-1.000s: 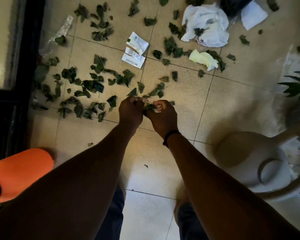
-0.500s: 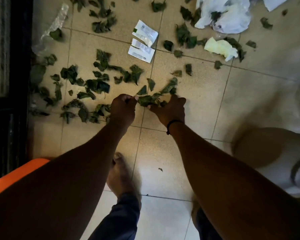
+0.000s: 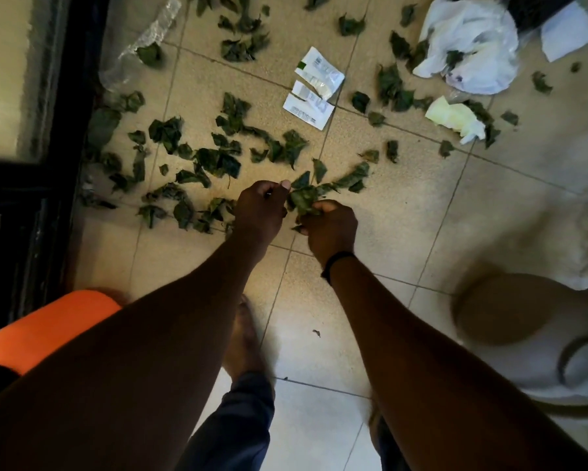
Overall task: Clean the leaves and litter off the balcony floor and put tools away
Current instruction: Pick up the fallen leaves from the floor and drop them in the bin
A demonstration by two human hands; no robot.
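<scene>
Home balcony. Beige tiled floor [image 3: 387, 253] strewn with dark leaves [image 3: 218, 161] and paper litter [image 3: 314, 96]; black door frame [image 3: 58, 137] at left; pale watering can [image 3: 540, 341] at right.

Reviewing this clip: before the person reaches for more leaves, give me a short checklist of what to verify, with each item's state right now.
1. Right hand has a firm hold on the bunch of leaves: ok, fingers curl round it.
2. Left hand is free to pick up more: cannot tell, fingers are curled but whatever they pinch is hidden.
3. Loose leaves within reach: ok, many lie just ahead and to the left.
4. Paper sachets and the crumpled tissue collected: not ok, both lie on the floor.
5. Bin or bag ready for the handful: cannot tell, only a white plastic bag lies at top right.
</scene>
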